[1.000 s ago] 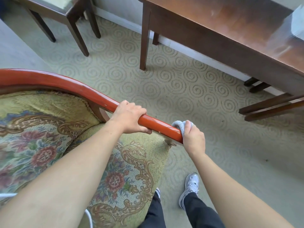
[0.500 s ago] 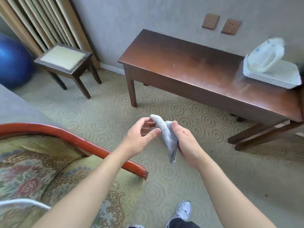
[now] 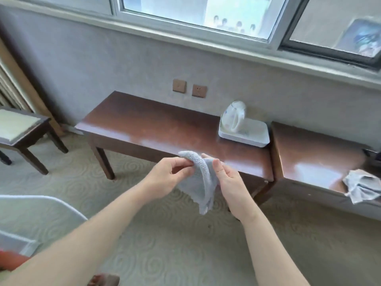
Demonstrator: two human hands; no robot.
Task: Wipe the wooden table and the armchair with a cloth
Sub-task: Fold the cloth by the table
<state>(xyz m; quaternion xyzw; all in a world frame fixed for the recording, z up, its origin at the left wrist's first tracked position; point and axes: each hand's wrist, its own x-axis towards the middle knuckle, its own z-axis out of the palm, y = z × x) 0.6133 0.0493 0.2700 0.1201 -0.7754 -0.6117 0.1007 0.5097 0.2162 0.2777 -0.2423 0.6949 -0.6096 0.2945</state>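
Head view: both hands hold the cloth [image 3: 203,182] in the air, in front of the near edge of the wooden table [image 3: 156,129]. The left hand [image 3: 165,178] pinches the upper fold of the cloth between thumb and forefinger; the remaining fingers [image 3: 177,162] are curled loosely behind the pinch. The right hand [image 3: 228,182] grips the opposite side of the cloth, thumb on the near face, fingers wrapped behind it and mostly hidden. The cloth is pale blue terry. Its top arches over between the two hands, and its lower part hangs free below them, above the carpet [image 3: 165,244].

The wooden table stands against the grey wall, long and dark brown with a glossy top. At its right end sits a white tray [image 3: 247,137] carrying a white electric kettle [image 3: 236,116]. A second table [image 3: 313,155] of the same finish adjoins it on the right; a crumpled grey rag [image 3: 362,185] lies at its front right edge. Two brown wall plates [image 3: 189,88] are mounted above the wooden table, below a window [image 3: 195,15].

A dark stool [image 3: 22,131] with a pale seat pad stands at the left. A red wooden part of the armchair [image 3: 12,260] shows at the bottom left corner, partly hidden by the left forearm.
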